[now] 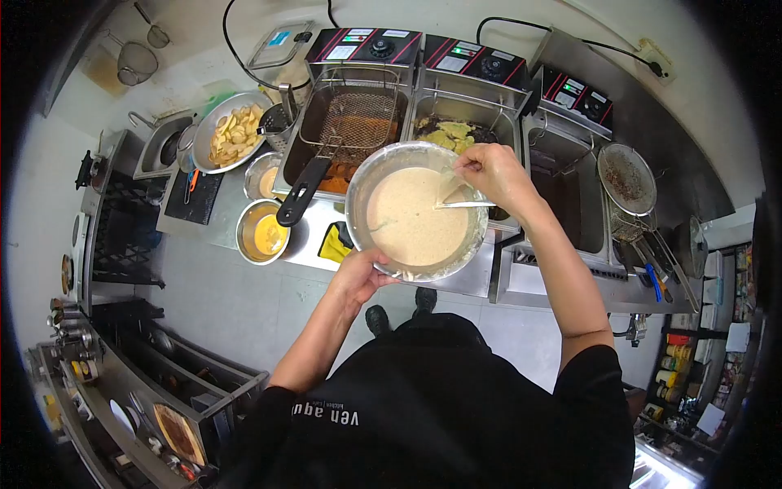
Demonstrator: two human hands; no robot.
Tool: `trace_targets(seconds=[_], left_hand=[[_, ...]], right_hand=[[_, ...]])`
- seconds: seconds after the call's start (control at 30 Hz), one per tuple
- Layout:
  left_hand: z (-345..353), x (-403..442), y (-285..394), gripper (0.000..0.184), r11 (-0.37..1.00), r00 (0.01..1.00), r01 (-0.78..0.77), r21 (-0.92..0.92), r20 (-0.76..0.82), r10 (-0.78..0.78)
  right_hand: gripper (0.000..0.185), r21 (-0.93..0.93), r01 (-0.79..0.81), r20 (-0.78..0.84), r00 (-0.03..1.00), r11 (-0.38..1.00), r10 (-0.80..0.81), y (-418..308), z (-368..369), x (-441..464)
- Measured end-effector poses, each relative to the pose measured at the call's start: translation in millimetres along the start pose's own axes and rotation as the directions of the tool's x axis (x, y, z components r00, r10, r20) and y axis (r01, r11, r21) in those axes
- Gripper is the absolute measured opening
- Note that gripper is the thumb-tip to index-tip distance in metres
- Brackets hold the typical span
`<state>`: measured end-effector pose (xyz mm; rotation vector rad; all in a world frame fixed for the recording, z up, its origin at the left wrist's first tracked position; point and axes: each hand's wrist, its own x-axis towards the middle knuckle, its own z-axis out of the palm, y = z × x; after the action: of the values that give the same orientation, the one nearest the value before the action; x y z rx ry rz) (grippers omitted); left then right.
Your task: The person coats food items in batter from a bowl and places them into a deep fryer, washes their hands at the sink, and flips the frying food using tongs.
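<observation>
A large metal bowl (pixel 356 213) of pale, creamy batter (pixel 414 216) is tilted a little in front of me, over the front edge of the fryers. My left hand (pixel 359 275) grips its lower left rim. Over the bowl's upper right side, my right hand (pixel 497 173) is closed, its fingertips pinching a thin, pale, batter-coated piece (pixel 450 186). A light-coloured utensil (pixel 466 204) lies across the right rim, its end in the batter. Behind the bowl, greenish-yellow food (pixel 448 134) floats in the dark oil of the middle fryer.
The left fryer (pixel 314 122) holds a wire basket (pixel 358 114) whose black handle (pixel 303 191) sticks out towards me. Further left are a bowl of sliced pieces (pixel 236 137) and a bowl of yellow liquid (pixel 270 236). A strainer (pixel 627 179) rests by the right fryer.
</observation>
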<state>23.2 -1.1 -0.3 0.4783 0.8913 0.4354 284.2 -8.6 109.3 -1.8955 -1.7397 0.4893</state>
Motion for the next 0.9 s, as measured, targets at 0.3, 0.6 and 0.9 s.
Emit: trace_targets(seconds=[0.3, 0.6, 0.9], left_hand=[[-1.2, 4.8, 4.6, 0.049, 1.0, 0.999, 0.031, 0.001, -0.022, -0.031], [-8.6, -3.4, 9.0, 0.047, 0.999, 0.998, -0.005, -0.041, -0.056, 0.003], [-13.3, -8.1, 14.0, 0.051, 0.999, 0.997, -0.005, -0.037, -0.071, 0.003]], right_hand=[[0.014, -0.029, -0.025, -0.052, 0.998, 0.999, 0.023, 34.6, -3.5, 23.6], [0.013, -0.104, -0.116, -0.127, 0.987, 0.988, 0.103, 74.5, -45.9, 40.4], [0.013, -0.223, -0.291, -0.187, 0.95, 0.93, 0.252, 155.7, 8.3, 56.7]])
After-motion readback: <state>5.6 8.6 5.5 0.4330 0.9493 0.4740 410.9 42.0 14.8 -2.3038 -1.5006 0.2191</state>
